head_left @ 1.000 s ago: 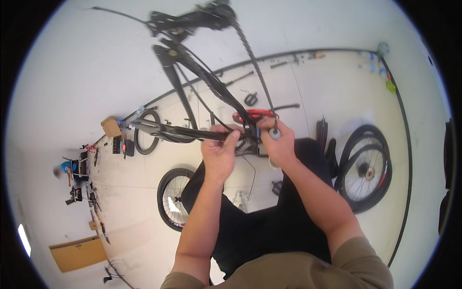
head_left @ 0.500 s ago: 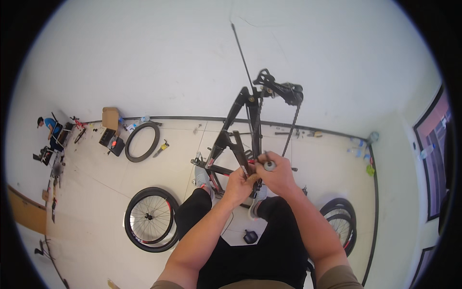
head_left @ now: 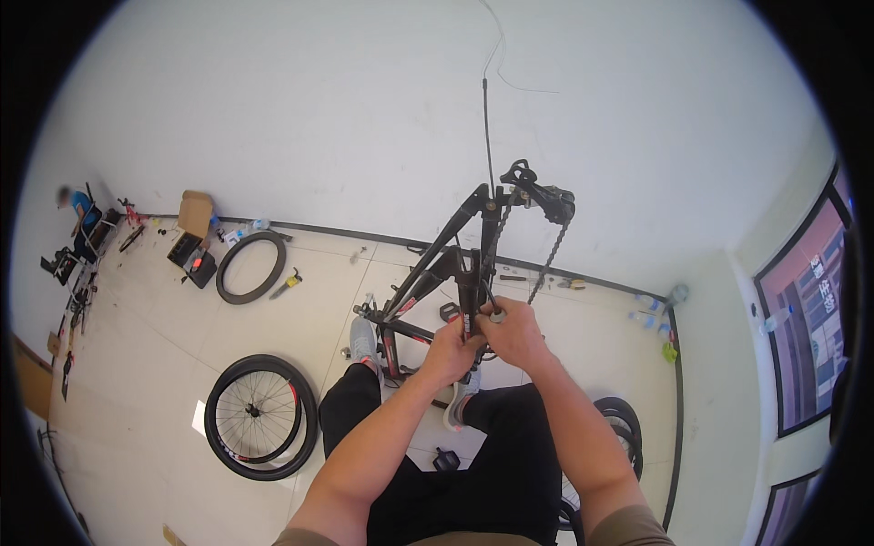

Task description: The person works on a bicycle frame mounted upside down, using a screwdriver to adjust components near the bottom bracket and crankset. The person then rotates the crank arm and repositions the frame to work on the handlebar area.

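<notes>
A black and red bicycle frame (head_left: 423,282) stands upright before me, a rear derailleur (head_left: 551,198) at its top, a chain (head_left: 553,255) hanging from it and a cable (head_left: 488,127) sticking up. My left hand (head_left: 452,350) is closed round a lower tube of the frame, its thumb near my right fingers. My right hand (head_left: 512,332) is closed on a small grey cylindrical tool (head_left: 498,318) with a dark shaft, against that tube. Where the tool's end meets the frame is hidden. My feet are beside the frame's lower part.
Wheels (head_left: 259,416) lie left and right, with a pedal (head_left: 445,460) between my legs. A tyre (head_left: 250,267), open box (head_left: 195,213), tools (head_left: 571,284) and bottles (head_left: 648,309) lie along the wall. Another person (head_left: 84,218) sits at far left. A window (head_left: 801,318) is at right.
My view has tilted, so more wall and the window show and the frame appears lower and more upright. My two hands stay closed at the frame, now closer together than a second ago.
</notes>
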`<state>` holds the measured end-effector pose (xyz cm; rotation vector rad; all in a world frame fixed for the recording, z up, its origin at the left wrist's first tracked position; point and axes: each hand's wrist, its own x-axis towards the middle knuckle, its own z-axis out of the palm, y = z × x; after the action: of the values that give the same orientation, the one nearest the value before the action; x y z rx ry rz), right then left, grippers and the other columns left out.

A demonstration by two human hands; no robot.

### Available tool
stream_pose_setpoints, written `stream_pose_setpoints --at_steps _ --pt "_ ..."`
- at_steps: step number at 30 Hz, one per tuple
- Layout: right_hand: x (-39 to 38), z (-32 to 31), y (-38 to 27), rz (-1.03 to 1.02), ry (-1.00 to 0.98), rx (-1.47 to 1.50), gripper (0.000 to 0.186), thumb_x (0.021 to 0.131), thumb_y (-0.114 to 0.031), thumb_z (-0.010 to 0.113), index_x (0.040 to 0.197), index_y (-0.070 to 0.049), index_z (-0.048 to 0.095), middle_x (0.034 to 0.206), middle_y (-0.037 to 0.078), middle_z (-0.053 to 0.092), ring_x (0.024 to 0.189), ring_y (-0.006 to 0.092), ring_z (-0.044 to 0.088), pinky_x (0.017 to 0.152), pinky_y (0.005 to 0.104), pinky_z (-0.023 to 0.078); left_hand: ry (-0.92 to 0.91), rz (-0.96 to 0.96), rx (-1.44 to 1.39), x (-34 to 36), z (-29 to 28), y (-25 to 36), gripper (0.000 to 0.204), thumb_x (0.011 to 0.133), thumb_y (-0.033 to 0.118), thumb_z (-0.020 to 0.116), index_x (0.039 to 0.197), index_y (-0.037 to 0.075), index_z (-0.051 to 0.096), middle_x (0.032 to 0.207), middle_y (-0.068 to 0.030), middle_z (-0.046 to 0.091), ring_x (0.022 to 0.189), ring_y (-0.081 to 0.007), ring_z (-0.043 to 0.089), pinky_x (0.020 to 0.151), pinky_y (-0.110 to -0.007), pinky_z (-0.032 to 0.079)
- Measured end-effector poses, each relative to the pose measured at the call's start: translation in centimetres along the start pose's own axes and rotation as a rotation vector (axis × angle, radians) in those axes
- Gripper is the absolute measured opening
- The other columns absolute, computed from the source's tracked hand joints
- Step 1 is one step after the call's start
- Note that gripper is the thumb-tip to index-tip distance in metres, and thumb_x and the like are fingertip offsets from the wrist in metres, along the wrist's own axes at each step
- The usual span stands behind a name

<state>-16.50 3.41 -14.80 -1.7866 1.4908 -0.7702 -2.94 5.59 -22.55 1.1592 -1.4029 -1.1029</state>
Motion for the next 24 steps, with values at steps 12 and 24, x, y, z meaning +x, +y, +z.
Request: stream_pose_setpoints --at_steps 12,24 --pt "-8.9 -1.5 5.9 -0.046 0.21 0.531 0.001 0.088 -0.001 0.068 0.09 -0.001 0.069 0.077 0.006 0.066 0.063 0.0085 0.058 0.056 0.0233 0.045 -0.039 -0.08 -0.072 0.4 0.1 1.2 0.009 0.091 0.003 0.064 0.099 0.003 0.069 0.087 -0.0054 0.071 0.08 -0.0111 0.065 0.072 -0.026 0.053" --pt "-9.4 -3.2 4.4 0.056 0.326 0.973 0.006 0.093 -0.002 0.063 0.096 0.004 0.064 0.097 0.018 0.072 0.081 0.0186 0.07 0.056 0.0255 0.051 0.011 -0.038 0.05 0.6 -0.6 0.9 0.009 0.094 0.003 0.064 0.1 0.002 0.07 0.091 -0.0048 0.071 0.082 -0.0099 0.062 0.076 -0.025 0.049"
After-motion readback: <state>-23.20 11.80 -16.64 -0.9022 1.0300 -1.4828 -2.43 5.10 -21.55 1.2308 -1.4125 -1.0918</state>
